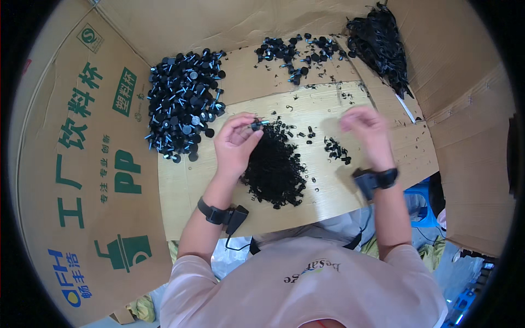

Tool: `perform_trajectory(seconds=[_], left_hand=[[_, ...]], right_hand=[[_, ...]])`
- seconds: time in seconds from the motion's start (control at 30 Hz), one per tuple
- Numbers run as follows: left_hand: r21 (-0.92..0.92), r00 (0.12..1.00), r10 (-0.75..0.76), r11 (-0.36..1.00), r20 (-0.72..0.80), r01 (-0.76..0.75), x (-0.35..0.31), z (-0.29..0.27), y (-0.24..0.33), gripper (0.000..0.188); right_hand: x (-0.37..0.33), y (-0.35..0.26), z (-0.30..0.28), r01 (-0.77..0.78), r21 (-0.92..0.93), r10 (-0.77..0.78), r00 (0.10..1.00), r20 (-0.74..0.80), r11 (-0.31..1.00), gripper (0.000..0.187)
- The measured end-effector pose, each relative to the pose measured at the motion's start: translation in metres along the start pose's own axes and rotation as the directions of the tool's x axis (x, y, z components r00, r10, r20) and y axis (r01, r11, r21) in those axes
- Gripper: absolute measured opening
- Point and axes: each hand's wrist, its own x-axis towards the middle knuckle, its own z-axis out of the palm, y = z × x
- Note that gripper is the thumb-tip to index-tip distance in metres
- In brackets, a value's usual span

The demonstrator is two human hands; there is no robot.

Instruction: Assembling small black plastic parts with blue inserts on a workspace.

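Holding black-headed bolt (255, 126) in left grip (235, 145), near pile of small black parts (275, 170). Cannot tell state of blurred right grip (369, 129). Might lose bolt into pile if pinching loosely.

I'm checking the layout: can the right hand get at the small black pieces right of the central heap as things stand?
Probably yes: the right hand, though blurred, is close to those small black pieces, and nothing visible stands between them.
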Motion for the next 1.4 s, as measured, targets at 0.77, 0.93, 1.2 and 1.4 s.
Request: perform_trajectory(seconds=[0.77, 0.93, 1.2, 1.4], left_hand=[[0.108, 0.981, -0.175, 0.977, -0.084, 0.183, -0.094, 0.046, 0.036, 0.028], [0.458, 0.941, 0.25, 0.825, 0.227, -0.33, -0.092, 0.05, 0.044, 0.025], [0.18, 0.994, -0.104, 0.977, -0.039, 0.11, -0.103, 0.066, 0.036, 0.029], [0.517, 0.968, 0.105, 0.829, 0.228, -0.211, -0.106, 0.057, 0.044, 0.025]], right_hand=[[-0.069, 0.015, 0.109, 0.322, -0.29, -0.261, 0.937, 0.231, 0.901, 0.006], [-0.084, 0.022, 0.098, -0.359, 0.428, 0.201, 0.906, 0.372, 0.829, 0.014], [-0.098, 0.02, 0.096, -0.034, 0.207, -0.011, 0.977, 0.213, 0.978, 0.006], [-0.1, 0.026, 0.089, -0.112, 0.288, 0.076, 0.988, 0.133, 0.951, 0.01]])
